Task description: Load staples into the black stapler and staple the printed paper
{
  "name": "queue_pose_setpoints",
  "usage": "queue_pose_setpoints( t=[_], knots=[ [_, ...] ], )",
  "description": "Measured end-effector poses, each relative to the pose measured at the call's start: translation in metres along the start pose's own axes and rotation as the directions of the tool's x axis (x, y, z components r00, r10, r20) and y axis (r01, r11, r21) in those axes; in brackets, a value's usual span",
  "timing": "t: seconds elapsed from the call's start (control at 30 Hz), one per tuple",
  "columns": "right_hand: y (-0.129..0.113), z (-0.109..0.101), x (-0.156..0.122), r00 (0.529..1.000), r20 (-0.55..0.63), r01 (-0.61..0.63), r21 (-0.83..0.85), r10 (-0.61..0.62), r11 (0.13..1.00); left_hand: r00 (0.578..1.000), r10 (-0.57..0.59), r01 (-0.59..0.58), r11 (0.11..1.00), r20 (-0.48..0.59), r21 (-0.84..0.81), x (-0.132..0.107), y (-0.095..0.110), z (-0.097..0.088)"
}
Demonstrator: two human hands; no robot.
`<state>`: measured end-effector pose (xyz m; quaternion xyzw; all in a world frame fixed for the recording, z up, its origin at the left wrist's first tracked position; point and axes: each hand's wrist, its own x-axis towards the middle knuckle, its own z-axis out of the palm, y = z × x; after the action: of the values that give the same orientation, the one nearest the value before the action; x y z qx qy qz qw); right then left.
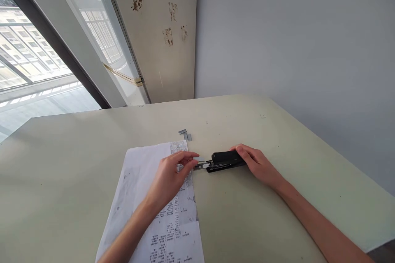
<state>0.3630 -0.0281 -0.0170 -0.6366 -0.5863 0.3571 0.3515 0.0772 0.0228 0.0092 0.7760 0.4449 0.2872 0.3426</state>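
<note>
My right hand is closed around the back end of a black stapler, which lies on its side of the table pointing left. A metal magazine sticks out of the stapler's front. Between the thumb and forefinger of my left hand is a small grey strip of staples, held just above the magazine; whether the two touch I cannot tell. Beneath my left hand and forearm lie printed paper sheets.
A few more grey staple strips lie beyond the papers' top edge. All of this is on a pale table. Behind it stand a grey wall, a cream-coloured panel with brown marks and, at the left, a window.
</note>
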Motion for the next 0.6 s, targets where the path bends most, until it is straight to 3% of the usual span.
queue_pose_setpoints(
  t=[0.23,0.6],
  knots=[
    [-0.002,0.000,0.000,1.000,0.001,0.006,0.001,-0.006,1.000,0.978,0.192,-0.202,0.966,0.076,0.158,-0.006,-0.002,0.013],
    [-0.003,0.001,-0.001,1.000,0.002,-0.010,0.002,0.010,1.000,0.976,0.207,-0.216,0.938,0.063,0.272,-0.009,-0.005,0.013]
  ],
)
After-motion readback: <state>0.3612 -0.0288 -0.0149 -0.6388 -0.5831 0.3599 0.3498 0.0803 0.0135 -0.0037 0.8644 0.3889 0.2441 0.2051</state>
